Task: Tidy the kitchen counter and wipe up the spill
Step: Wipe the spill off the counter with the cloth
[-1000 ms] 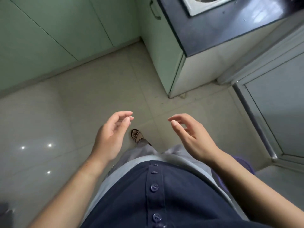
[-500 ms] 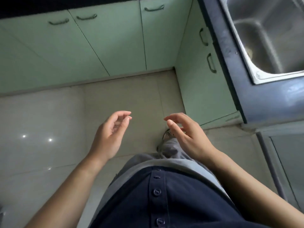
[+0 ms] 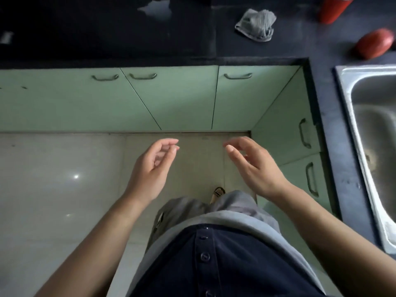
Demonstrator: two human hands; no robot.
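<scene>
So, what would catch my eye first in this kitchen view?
The empty left hand and right hand hang loosely curled above the pale floor tiles at the centre. On the black countertop at the top lie a crumpled grey cloth, a pale spill to its left and a red oval object to its right. A stainless steel sink fills the right edge.
</scene>
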